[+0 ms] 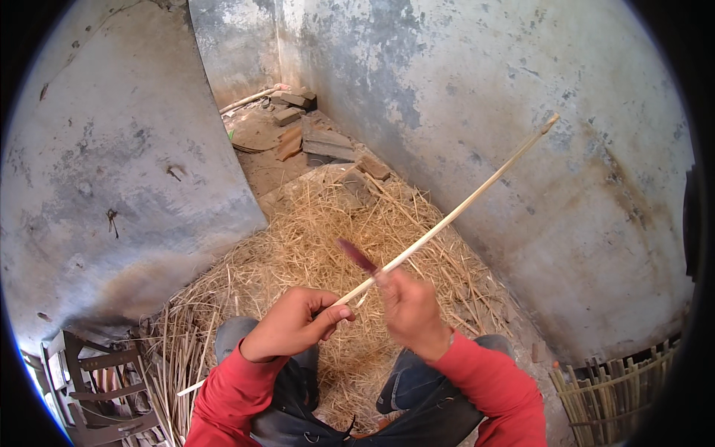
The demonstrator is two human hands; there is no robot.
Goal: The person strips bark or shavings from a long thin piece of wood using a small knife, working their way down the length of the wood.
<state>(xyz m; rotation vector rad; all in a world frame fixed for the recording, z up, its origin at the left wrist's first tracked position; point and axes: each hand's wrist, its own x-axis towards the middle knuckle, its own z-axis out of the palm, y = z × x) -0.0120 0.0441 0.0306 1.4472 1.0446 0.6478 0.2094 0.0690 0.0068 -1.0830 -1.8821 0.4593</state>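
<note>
A long pale bamboo strip (462, 208) runs slantwise across the view, from low on the left up to a darker knotted end on the right. Wrapped round its lower part is my left hand (298, 320), thumb lying along the strip. Just farther up, my right hand (413, 309) is closed, slightly smeared by motion. From that fist a dark reddish knife blade (356, 255) sticks out and crosses the strip; its handle is hidden in the fingers. A thin curl of shaving (362, 300) hangs beneath the strip between the hands.
Straw-like shavings (320, 216) cover the floor before my knees. Bricks and rubble (328, 141) lie farther back by the wall. Long strips (179, 357) and a dark slatted frame (104, 380) are at the lower left; a woven bamboo piece (614, 395) leans at the lower right. Worn walls (558, 186) flank both sides.
</note>
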